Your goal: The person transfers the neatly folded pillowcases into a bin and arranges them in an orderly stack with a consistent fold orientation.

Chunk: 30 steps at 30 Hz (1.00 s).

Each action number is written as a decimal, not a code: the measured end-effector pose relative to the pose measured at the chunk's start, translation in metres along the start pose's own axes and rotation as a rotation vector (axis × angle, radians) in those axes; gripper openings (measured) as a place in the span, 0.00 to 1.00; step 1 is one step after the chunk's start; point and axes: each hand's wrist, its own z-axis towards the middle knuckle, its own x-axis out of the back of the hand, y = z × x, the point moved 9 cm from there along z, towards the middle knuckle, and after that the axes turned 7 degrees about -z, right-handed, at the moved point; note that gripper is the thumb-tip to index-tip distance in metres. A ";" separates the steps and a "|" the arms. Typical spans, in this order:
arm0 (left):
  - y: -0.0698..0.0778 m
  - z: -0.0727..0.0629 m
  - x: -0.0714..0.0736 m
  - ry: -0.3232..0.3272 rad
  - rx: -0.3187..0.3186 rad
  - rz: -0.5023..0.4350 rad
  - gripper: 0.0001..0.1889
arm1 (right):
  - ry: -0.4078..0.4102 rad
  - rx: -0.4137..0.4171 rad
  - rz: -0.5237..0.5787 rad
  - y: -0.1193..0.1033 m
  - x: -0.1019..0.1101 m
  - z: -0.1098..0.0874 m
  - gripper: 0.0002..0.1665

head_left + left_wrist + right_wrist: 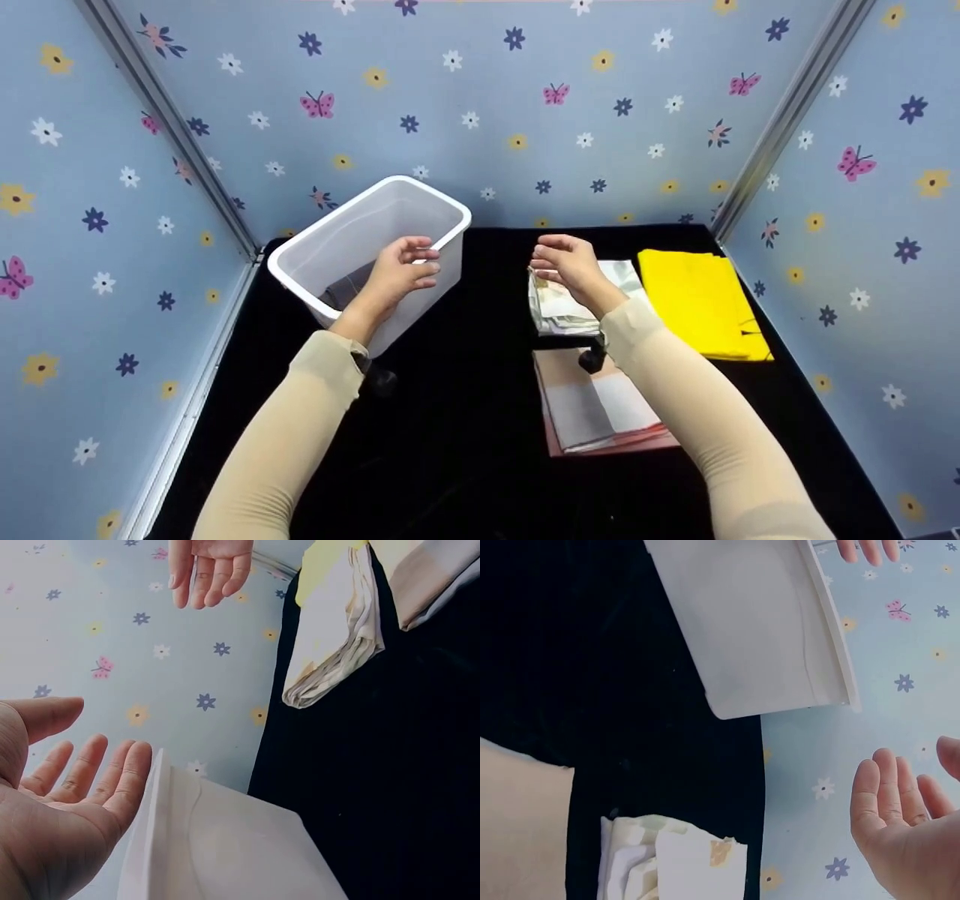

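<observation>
On the near part of the black table (465, 420), toward the right edge, lies a flat stack of pink and white cloths (600, 409). Nothing touches it.

A bit farther back sits a second pile (559, 304) of white and tan cloths, loosely folded. Our right hand (568, 264) hovers just over this pile. Its fingers are loose and a little bent, and it holds nothing. In the right wrist view the palm is open with the fingers spread.

Beside that pile, close to the right edge, lies a yellow cloth (701, 300), flat and alone.

On the left side, our left hand (397, 274) is up in front of the white bin (330, 247), near its rim. In the left wrist view the palm is wide open and the fingers are straight, so it holds nothing too. We cannot tell for sure if it touches the bin.

The bin stands toward the far left corner and tips a little. Something dark and grey lies inside it at the bottom (351, 289).

We think we are between two moves, with both hands free. We think the next move needs the right hand to go down and pinch the top cloth of the pile under it. Then it has to cross to the bin, well apart on the left.
</observation>
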 end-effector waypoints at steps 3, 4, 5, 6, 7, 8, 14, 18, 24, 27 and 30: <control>-0.004 -0.002 -0.002 -0.009 -0.007 0.009 0.31 | 0.006 0.004 0.008 0.003 0.005 0.000 0.23; -0.006 -0.002 -0.003 -0.011 -0.008 0.009 0.31 | 0.009 0.006 0.009 0.005 0.006 0.000 0.22; -0.007 -0.003 -0.003 -0.012 -0.007 0.009 0.31 | 0.011 0.006 0.011 0.006 0.007 -0.001 0.22; -0.009 -0.003 -0.004 -0.012 -0.004 0.006 0.31 | 0.013 0.005 0.012 0.007 0.008 -0.001 0.22; -0.011 -0.004 -0.004 -0.011 0.000 0.000 0.30 | 0.017 0.006 0.013 0.008 0.010 -0.001 0.21; -0.013 -0.004 -0.004 -0.011 0.004 -0.008 0.30 | 0.021 0.005 0.013 0.009 0.011 -0.002 0.20; -0.024 -0.005 -0.008 -0.017 0.017 -0.031 0.27 | 0.025 -0.001 0.039 0.018 0.017 -0.004 0.16; -0.032 -0.005 -0.009 -0.019 0.016 -0.033 0.27 | 0.016 -0.011 0.031 0.025 0.021 -0.006 0.17; -0.048 -0.008 -0.013 -0.027 0.039 -0.055 0.27 | 0.017 -0.018 0.030 0.037 0.027 -0.009 0.21; -0.056 -0.010 -0.015 -0.024 0.053 -0.057 0.27 | 0.019 -0.020 0.035 0.043 0.030 -0.011 0.20; -0.063 -0.012 -0.016 -0.023 0.059 -0.046 0.27 | 0.020 -0.027 0.042 0.050 0.033 -0.012 0.17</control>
